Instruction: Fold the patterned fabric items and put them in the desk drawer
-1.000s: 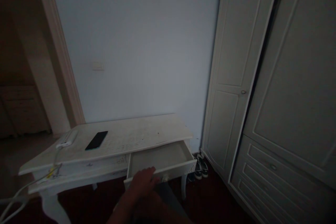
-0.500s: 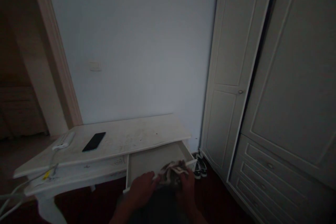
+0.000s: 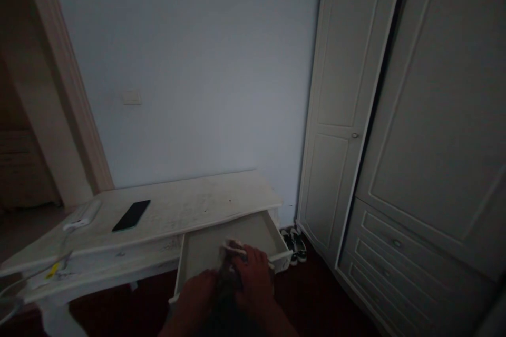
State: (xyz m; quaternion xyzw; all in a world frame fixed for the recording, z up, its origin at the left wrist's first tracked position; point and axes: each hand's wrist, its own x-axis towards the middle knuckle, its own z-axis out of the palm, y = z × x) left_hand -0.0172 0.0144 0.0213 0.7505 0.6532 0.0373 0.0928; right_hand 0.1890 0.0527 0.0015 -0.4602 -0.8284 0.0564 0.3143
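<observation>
A crumpled patterned cloth (image 3: 234, 246) is bunched up over the front of a pulled-out drawer (image 3: 253, 226). My right hand (image 3: 253, 269) is closed around the cloth, its fingers curled over the top. Close beside it on the left, my left hand (image 3: 202, 285) has its fingers bent in against the lower part of the cloth; the fingertips are dark and partly hidden. The drawer belongs to a white, worn desk (image 3: 213, 195), and its light inner floor shows behind my hands.
On the desk's left part lie a dark phone (image 3: 132, 215) and a white power strip (image 3: 82, 215) with a cable carrying a yellow tag (image 3: 52, 270). Dark sneakers (image 3: 294, 245) stand on the floor between desk and white wardrobe (image 3: 332, 168). A wall rises behind.
My right hand has moved left with the cloth, close to my left hand, and the cloth is more bunched. The view has shifted slightly to the right.
</observation>
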